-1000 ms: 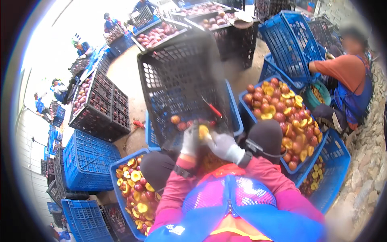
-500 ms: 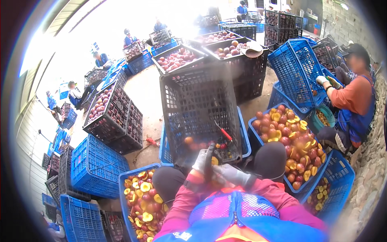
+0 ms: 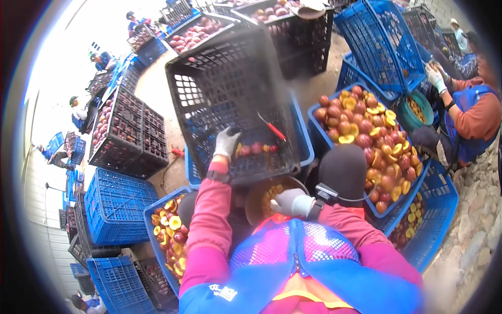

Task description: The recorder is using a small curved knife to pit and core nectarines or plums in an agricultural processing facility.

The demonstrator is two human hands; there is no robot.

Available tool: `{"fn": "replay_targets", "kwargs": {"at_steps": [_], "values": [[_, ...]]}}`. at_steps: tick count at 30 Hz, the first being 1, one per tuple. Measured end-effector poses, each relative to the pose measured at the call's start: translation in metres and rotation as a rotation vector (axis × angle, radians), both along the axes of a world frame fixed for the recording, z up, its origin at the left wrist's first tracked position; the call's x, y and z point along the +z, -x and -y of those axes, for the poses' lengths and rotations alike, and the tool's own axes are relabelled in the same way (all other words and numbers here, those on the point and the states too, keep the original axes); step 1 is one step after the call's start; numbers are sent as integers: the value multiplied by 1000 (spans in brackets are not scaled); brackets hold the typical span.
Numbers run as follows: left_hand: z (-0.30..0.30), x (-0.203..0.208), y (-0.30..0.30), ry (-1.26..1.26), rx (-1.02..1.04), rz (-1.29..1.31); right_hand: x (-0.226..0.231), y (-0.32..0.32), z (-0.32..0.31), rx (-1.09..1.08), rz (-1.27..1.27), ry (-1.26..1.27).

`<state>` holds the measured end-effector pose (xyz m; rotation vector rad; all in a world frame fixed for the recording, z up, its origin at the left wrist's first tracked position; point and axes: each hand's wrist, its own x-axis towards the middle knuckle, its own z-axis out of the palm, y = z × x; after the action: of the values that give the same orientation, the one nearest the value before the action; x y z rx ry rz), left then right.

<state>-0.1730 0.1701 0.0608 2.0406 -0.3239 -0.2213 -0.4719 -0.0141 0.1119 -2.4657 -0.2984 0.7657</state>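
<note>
A grey glove with dark fingertips covers my left hand (image 3: 227, 143), which reaches into a tilted black crate (image 3: 185, 131). Its fingers look stretched out, close beside a yellow piece of cut fruit (image 3: 239, 149); nothing in its grasp is discernible. On the crate's bottom sit several reddish plum-like fruits (image 3: 256, 148). A red-handled knife (image 3: 276, 131) lies against the mesh to their right. My right hand (image 3: 294, 202), also gloved, is low over a round bowl (image 3: 255, 205) of small yellowish-brown pieces. Its fingers are curled at the bowl; whatever they hold is hidden.
Blue crates of halved fruit (image 3: 312, 123) stand beside my right knee and left leg. Stacked blue crates (image 3: 123, 201) and fruit-filled black crates (image 3: 128, 128) rise at the left. At the right a co-worker (image 3: 473, 102) sits by a green basin (image 3: 426, 104). A stone wall (image 3: 470, 220) borders that side.
My hands, together around a piece of cut fruit before, are now apart. The left has gone forward into the black crate; the right has lowered to the bowl, now visible. The view has shifted.
</note>
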Motion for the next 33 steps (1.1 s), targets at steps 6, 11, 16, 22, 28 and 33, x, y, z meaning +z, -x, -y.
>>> {"fn": "replay_targets", "kwargs": {"at_steps": [6,11,16,22,28,33], "values": [[119,-77,-40,-843,-525,-74,-19,-34,21,22,-87,26],[166,-150,-22,-908,-613,-153,-38,-47,26,131,-178,-6],[175,-160,-36,-924,-463,-240,-35,-53,27,46,-101,-69],[100,-98,-32,-102,-263,-195,0,-53,31,-309,64,-158],[33,41,60,799,-96,-872,28,-62,23,-616,515,-425],[-2,48,133,1263,-426,-1078,37,-55,8,-541,521,-276]]}}
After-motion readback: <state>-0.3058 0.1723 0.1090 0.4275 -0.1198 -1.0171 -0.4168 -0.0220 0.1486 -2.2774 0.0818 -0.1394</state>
